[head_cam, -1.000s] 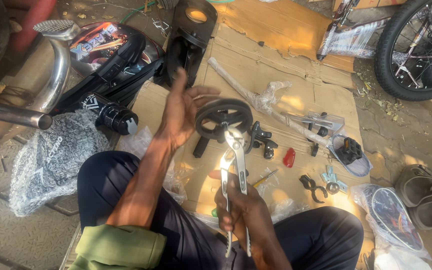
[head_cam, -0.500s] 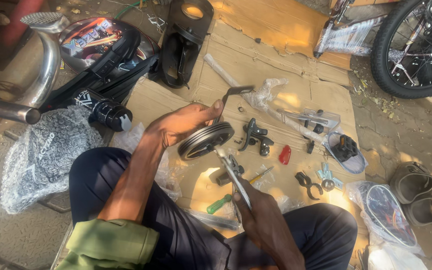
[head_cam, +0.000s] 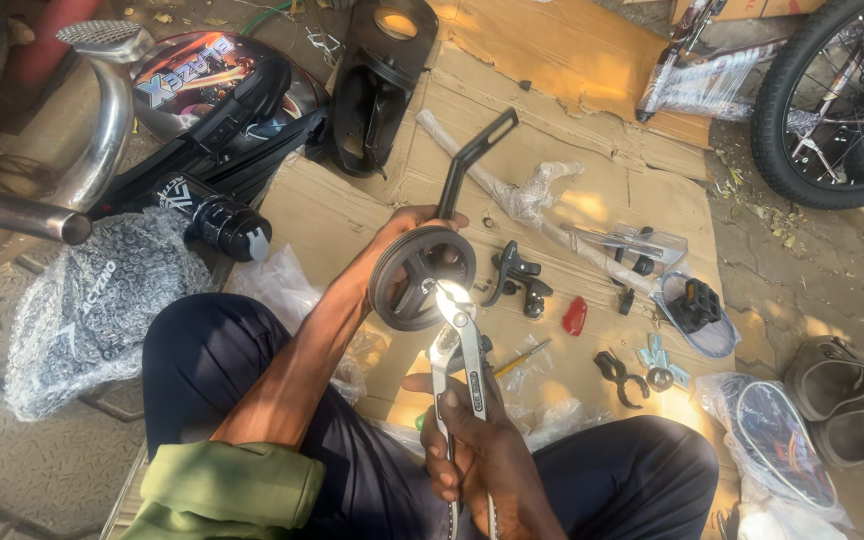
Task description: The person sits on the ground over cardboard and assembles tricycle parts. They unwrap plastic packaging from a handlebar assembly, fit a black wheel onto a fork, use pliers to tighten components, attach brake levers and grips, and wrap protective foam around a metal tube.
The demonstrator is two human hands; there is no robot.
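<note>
While the left hand (head_cam: 392,245) grips a small black wheel (head_cam: 422,277), the right hand (head_cam: 477,445) clenches pliers (head_cam: 459,345) at its hub, clear plastic bag (head_cam: 537,195) beyond.

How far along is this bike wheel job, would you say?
Early, it seems. Done: parts are unpacked and laid out on the cardboard. In hand: the left hand holds a small black wheel on its bent bracket, while the right hand sets pliers at its hub. Left: brake levers, red reflector and pedal lie loose.
</note>
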